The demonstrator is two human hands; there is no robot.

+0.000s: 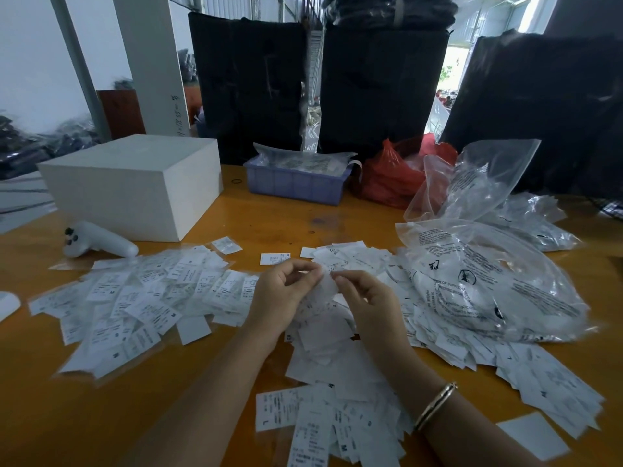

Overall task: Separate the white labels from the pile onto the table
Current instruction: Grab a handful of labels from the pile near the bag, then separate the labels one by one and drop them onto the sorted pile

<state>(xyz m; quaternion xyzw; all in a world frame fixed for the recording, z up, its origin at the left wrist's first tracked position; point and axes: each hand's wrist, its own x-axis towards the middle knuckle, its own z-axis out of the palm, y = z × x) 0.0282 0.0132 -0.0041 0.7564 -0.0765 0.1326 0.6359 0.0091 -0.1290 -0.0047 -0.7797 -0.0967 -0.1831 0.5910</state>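
A big pile of white labels [340,358] covers the middle and right of the orange table [141,409]. Both hands are raised just above it at the centre. My left hand [281,298] and my right hand [365,301] pinch the same bunch of white labels [325,289] between thumbs and fingertips, one on each side. A flatter spread of printed white labels in clear sleeves [141,298] lies on the table to the left of my left hand. A gold bangle [435,404] sits on my right wrist.
A white box [135,187] and a white controller [97,244] stand at the back left. A blue tray [296,180], a red bag [387,176] and clear printed plastic bags [478,274] fill the back and right. Tall black bags stand behind the table.
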